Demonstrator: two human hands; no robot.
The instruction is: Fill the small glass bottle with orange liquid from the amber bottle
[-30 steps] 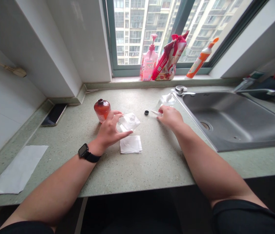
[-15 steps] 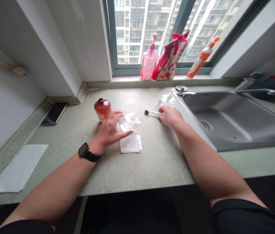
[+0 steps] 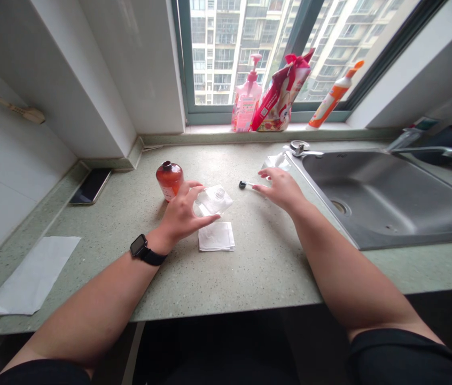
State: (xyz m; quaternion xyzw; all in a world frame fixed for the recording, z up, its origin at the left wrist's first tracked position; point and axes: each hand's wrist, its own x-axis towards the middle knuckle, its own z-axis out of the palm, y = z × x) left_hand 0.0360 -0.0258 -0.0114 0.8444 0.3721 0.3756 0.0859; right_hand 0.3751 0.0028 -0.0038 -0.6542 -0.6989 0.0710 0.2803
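My left hand (image 3: 184, 211), with a black watch on the wrist, is around a clear square bottle (image 3: 217, 199) with an uncapped threaded neck. Its fingers and thumb lie along opposite sides. Just behind that hand stands an amber-red bottle (image 3: 170, 179), also uncapped. My right hand (image 3: 282, 187) has thumb and fingers apart, beside a black cap (image 3: 242, 184) with a pale tube that lies on the counter. The tube's far end is hidden by the thumb. Beyond the fingers is a clear container (image 3: 276, 162) with a white pump top, partly covered by my hand.
Folded white tissue (image 3: 216, 237) lies in front of the clear bottle. On the left are a phone (image 3: 91, 186) and a white paper sheet (image 3: 33, 275). A steel sink (image 3: 390, 198) borders the right. A pink pump bottle (image 3: 246, 104), red bag (image 3: 282, 99) and orange-white bottle (image 3: 330, 101) line the sill.
The fingers of my right hand have spread and lifted away from the tube of the black cap, which stays on the counter. My left hand keeps its place at the clear bottle.
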